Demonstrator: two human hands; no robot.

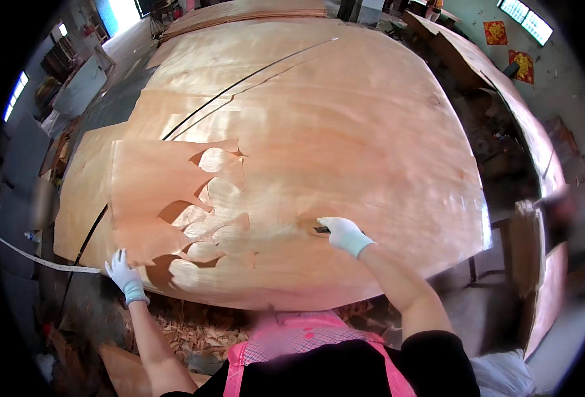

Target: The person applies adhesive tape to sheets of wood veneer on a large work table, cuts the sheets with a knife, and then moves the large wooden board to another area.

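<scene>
A large, pale tan wood veneer sheet covers the broad work surface in front of me. On its left part lies a smaller veneer piece, its right edge torn into curling, ragged points. My left hand, in a white glove, rests with fingers spread at the near left corner of that piece. Also gloved in white, my right hand is closed around a small dark-bladed hand tool. The tool's tip meets the large sheet near a darker oval patch; most of its handle is hidden in my grip.
A long, thin black strip arches across the sheet and passes under the smaller piece. At left, a white strip juts past the edge. Veneer scraps litter the floor nearby. More sheets are stacked behind and at right.
</scene>
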